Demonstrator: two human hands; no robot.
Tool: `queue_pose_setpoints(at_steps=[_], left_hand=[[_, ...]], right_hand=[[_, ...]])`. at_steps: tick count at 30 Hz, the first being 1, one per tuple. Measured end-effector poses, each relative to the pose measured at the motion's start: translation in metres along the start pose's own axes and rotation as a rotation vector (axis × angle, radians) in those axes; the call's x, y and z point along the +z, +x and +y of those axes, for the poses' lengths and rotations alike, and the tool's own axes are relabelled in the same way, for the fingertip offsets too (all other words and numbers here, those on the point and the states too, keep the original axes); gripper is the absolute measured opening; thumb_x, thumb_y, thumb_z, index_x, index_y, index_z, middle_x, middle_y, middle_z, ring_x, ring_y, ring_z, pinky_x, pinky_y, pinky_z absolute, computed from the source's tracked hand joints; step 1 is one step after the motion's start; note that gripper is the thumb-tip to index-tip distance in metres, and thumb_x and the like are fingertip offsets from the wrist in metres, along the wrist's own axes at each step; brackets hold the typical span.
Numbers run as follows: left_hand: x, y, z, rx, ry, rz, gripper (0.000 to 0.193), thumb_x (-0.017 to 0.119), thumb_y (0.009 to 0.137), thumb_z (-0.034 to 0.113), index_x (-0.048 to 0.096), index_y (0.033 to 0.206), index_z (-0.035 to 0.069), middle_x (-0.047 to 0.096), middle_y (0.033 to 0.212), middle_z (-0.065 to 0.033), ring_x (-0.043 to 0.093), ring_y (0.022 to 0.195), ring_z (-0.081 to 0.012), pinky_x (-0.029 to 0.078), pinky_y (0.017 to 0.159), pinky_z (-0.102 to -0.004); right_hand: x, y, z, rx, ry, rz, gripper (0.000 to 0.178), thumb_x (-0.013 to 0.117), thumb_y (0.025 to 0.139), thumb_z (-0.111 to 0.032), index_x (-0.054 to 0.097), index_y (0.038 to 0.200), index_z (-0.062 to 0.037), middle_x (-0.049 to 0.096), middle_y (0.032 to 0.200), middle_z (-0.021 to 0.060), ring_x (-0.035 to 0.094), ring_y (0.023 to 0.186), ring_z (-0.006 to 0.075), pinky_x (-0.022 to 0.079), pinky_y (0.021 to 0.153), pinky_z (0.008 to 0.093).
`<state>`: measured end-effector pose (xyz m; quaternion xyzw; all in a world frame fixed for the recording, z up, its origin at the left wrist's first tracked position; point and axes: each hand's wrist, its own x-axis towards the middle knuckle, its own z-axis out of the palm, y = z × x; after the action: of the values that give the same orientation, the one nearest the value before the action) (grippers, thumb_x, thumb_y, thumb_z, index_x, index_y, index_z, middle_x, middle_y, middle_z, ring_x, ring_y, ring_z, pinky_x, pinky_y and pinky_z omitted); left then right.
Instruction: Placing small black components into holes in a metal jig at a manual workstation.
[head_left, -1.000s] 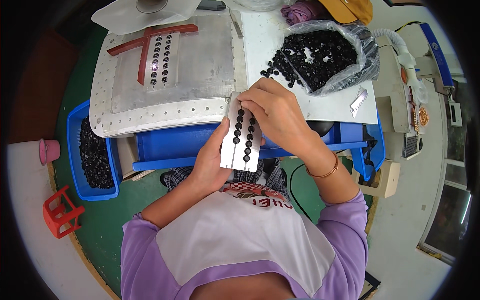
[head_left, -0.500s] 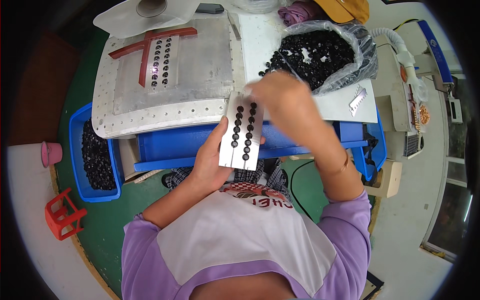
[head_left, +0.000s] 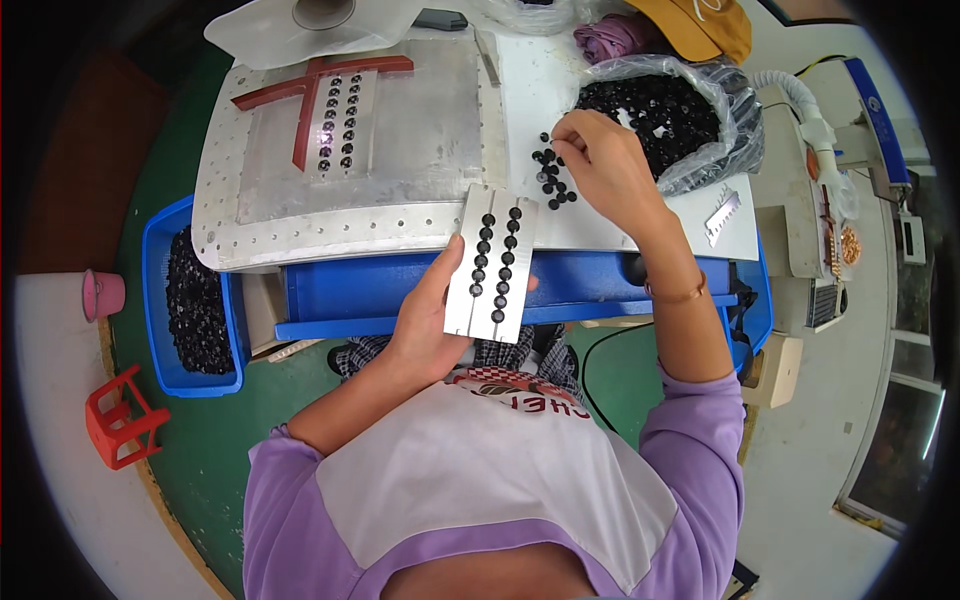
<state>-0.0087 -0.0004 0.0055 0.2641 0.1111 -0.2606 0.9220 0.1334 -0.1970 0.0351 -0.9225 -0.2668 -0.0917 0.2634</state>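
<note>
My left hand [head_left: 418,318] grips a flat silver metal plate [head_left: 462,312] by its left edge, tilted in front of my body. Two rows of small round black pieces [head_left: 508,258] sit along the plate's slots. Over the white table to the right, the fingers of my right hand [head_left: 612,168] are pinched together; whatever is between them is too small to make out. Just left of those fingers lies a loose cluster of round black pieces [head_left: 551,180]. Behind the hand a clear plastic bag [head_left: 742,135] stands open, heaped with more black pieces [head_left: 660,100].
A metal bed [head_left: 430,130] holds a red T-shaped bracket [head_left: 302,125] and a strip with two black rows [head_left: 347,120]. Blue bins [head_left: 240,330] flank the table. A notched metal piece [head_left: 722,217] lies at right. A red stool [head_left: 125,420] stands on the floor.
My right hand has moved from the plate's top end up and right to the loose black pieces. The plate stays in my left hand, nearly in place.
</note>
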Motion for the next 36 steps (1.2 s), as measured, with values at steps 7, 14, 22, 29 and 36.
queue_pose_setpoints(at_steps=[7,14,22,29,36], left_hand=[[-0.003,0.005,-0.002,0.026,0.011,-0.06,0.052,0.03,0.104,0.042,0.044,0.134,0.003,0.062,0.117,-0.0133,0.064,0.104,-0.0233,0.053,0.087,-0.0349],[-0.001,0.004,-0.004,0.018,0.036,-0.063,0.052,0.028,0.104,0.042,0.043,0.135,0.003,0.062,0.115,-0.0124,0.064,0.104,-0.0234,0.054,0.085,-0.0346],[-0.002,0.0,-0.005,0.015,0.001,-0.035,0.051,0.028,0.104,0.041,0.045,0.134,0.002,0.06,0.12,-0.0141,0.063,0.106,-0.0288,0.05,0.093,-0.0398],[0.005,-0.002,-0.002,0.003,-0.052,0.027,0.051,0.027,0.104,0.042,0.046,0.131,0.003,0.062,0.115,-0.0126,0.064,0.102,-0.0236,0.052,0.088,-0.0358],[-0.001,0.0,-0.005,0.004,0.041,-0.017,0.052,0.028,0.104,0.043,0.045,0.132,0.002,0.062,0.115,-0.0126,0.064,0.102,-0.0232,0.052,0.088,-0.0356]], right_hand=[[0.0,-0.018,-0.065,-0.247,0.093,-0.051,0.009,0.062,0.082,0.001,0.064,0.091,0.0011,0.06,0.08,0.0135,0.06,0.067,0.029,0.05,0.062,0.0366],[0.001,-0.016,-0.063,-0.126,0.205,-0.174,0.008,0.067,0.08,-0.002,0.069,0.087,0.0008,0.063,0.078,0.0127,0.061,0.063,0.0257,0.05,0.06,0.0345],[0.015,-0.026,-0.066,0.101,0.363,-0.111,0.01,0.072,0.075,-0.009,0.068,0.076,-0.0002,0.06,0.072,0.0106,0.059,0.067,0.0276,0.048,0.062,0.0344],[0.022,-0.039,-0.069,-0.309,0.033,0.138,0.005,0.069,0.078,-0.003,0.066,0.082,0.0,0.058,0.076,0.0099,0.057,0.071,0.0264,0.048,0.063,0.0359],[0.007,-0.026,-0.069,-0.036,0.201,-0.109,0.006,0.067,0.08,-0.003,0.067,0.084,0.0007,0.061,0.08,0.0111,0.06,0.07,0.0271,0.049,0.063,0.0364]])
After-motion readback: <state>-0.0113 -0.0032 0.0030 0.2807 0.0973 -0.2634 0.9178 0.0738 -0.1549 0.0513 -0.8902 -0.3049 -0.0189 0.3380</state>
